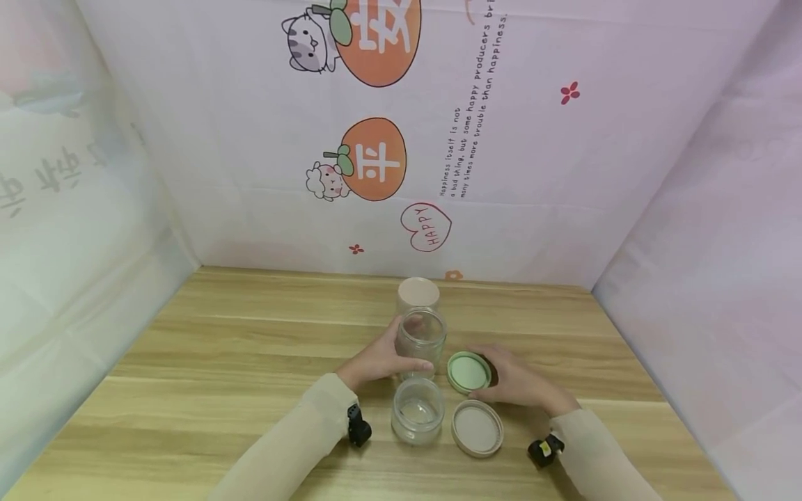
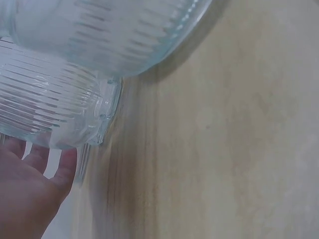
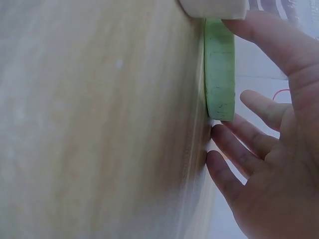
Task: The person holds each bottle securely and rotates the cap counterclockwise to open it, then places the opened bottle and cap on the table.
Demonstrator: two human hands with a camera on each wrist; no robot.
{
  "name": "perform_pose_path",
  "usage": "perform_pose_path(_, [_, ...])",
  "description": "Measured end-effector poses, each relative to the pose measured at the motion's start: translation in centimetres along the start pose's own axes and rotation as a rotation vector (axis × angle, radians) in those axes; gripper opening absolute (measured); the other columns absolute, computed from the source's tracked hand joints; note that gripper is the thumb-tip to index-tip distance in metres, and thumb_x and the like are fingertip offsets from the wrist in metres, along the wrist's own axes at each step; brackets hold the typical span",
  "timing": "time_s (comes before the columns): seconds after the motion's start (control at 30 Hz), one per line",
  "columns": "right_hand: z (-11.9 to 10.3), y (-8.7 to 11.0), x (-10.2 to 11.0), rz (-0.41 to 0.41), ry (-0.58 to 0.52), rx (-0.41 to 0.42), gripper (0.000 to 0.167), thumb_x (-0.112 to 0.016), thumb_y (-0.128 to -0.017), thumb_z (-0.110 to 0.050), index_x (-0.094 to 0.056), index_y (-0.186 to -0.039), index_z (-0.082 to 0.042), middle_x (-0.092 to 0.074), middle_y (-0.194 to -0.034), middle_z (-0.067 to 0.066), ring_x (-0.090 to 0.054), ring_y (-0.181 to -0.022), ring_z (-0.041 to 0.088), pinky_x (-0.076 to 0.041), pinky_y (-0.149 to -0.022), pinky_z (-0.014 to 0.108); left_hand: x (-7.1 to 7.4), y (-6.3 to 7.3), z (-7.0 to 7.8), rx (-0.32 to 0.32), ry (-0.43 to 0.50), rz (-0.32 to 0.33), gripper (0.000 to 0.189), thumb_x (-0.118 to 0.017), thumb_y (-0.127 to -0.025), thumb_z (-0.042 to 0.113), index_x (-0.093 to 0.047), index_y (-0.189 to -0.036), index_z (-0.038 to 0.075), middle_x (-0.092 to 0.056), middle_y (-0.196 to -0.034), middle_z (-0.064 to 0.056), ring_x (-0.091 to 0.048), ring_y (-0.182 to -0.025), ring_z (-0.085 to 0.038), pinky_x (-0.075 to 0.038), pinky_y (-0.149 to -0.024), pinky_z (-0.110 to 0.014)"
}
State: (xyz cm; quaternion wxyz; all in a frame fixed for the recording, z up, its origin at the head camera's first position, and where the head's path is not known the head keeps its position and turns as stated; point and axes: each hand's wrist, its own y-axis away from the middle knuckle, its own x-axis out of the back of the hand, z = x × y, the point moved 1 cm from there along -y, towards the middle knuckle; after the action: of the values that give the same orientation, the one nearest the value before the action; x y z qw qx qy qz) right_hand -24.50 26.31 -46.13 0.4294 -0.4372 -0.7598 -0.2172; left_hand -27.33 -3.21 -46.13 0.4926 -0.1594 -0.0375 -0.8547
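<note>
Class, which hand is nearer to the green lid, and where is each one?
Right. The right hand is at the green lid, thumb and fingers around its edge. The left hand is farther, to the lid's left, around the middle jar.

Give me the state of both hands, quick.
Left hand: holding the tall lidless jar.
Right hand: curled around the green lid; how firm the grip is cannot be told.

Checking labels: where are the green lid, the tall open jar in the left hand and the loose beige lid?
Green lid [image 1: 468, 374]: head view, middle of its face.
Tall open jar [image 1: 427, 348]: head view, side wall.
Beige lid [image 1: 477, 428]: head view, middle.
</note>
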Motion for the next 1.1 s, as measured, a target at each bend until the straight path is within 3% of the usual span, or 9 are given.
perform_pose_path(0.17, [0.1,-0.1,0.1,0.008,-0.015,-0.003,0.09,-0.083,-0.078,-0.05,-0.046,-0.148,-0.008,-0.05,-0.142,0.014,-0.048,-0.129,0.035,-0.04,-0.104,0.059,0.2,0.1,0.5,0.017,-0.001,-0.004,0.106,-0.089,-0.077,0.033,-0.018,-0.157,0.032,-0.037,-0.154,-0.001,-0.03,-0.144,-0.024,-0.019,-0.117,-0.055])
perform_pose_path(0.37, [0.2,-0.1,0.2,0.005,-0.028,-0.017,0.091,-0.081,-0.079,-0.055,-0.046,-0.148,-0.006,-0.05,-0.142,0.015,-0.047,-0.129,0.036,-0.04,-0.104,0.059,0.8,0.4,1.0,0.021,-0.036,0.002,0.1,-0.089,-0.076,0.04,-0.027,-0.154,0.03,-0.048,-0.144,0.001,-0.043,-0.134,-0.023,-0.034,-0.11,-0.052])
perform_pose_path(0.5, [0.4,0.0,0.1,-0.001,-0.028,-0.023,0.091,-0.079,-0.08,-0.057,-0.046,-0.148,-0.005,-0.049,-0.143,0.015,-0.047,-0.13,0.036,-0.04,-0.104,0.059,1.6,0.3,1.0,-0.021,-0.023,0.011,0.088,-0.088,-0.077,0.04,-0.038,-0.149,0.031,-0.054,-0.136,0.003,-0.048,-0.127,-0.021,-0.042,-0.105,-0.046])
perform_pose_path(0.73, [0.2,0.1,0.2,0.003,-0.033,-0.024,0.089,-0.078,-0.081,-0.056,-0.046,-0.147,-0.006,-0.05,-0.142,0.014,-0.048,-0.129,0.035,-0.04,-0.104,0.058,2.8,0.3,1.5,-0.08,-0.038,0.013,0.077,-0.087,-0.08,0.034,-0.046,-0.145,0.026,-0.056,-0.132,0.002,-0.052,-0.122,-0.02,-0.044,-0.103,-0.04])
perform_pose_path(0.97, [-0.1,0.1,0.3,0.005,-0.032,-0.025,0.087,-0.076,-0.084,-0.057,-0.046,-0.148,-0.006,-0.049,-0.144,0.015,-0.046,-0.131,0.036,-0.039,-0.105,0.059,4.1,0.6,1.8,-0.093,0.065,0.02,0.062,-0.081,-0.087,0.021,-0.052,-0.141,0.023,-0.058,-0.133,-0.002,-0.054,-0.123,-0.022,-0.043,-0.105,-0.042])
perform_pose_path(1.1, [-0.3,0.1,0.4,0.004,-0.039,-0.028,0.086,-0.074,-0.085,-0.057,-0.045,-0.148,-0.006,-0.049,-0.144,0.015,-0.045,-0.132,0.037,-0.038,-0.105,0.06,5.0,0.3,1.4,-0.091,0.114,0.056,0.05,-0.073,-0.094,0.019,-0.053,-0.14,0.018,-0.059,-0.133,-0.006,-0.055,-0.123,-0.023,-0.044,-0.104,-0.041])
